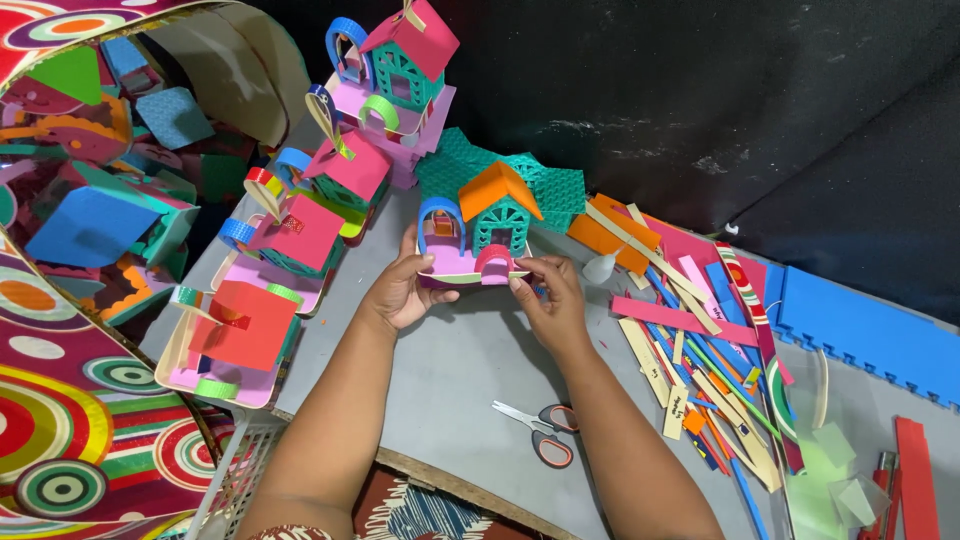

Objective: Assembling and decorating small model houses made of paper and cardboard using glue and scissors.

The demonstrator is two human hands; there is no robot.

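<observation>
Upright orange-roofed teal foam house [487,232]

Both forearms bare; a patterned sleeve edge shows near the left elbow.

grey work surface [470,360], flat and matte, with a worn wooden edge along the near side. behind it a black backdrop [700,90], scuffed with pale marks and creased. at left a curved panel [60,420] patterned in bright concentric circles on dark red. below the near edge a white mesh basket [235,470] and a patch of patterned cloth [420,510] in red, blue and white. even, soft light from above, with only faint shadows.
</observation>
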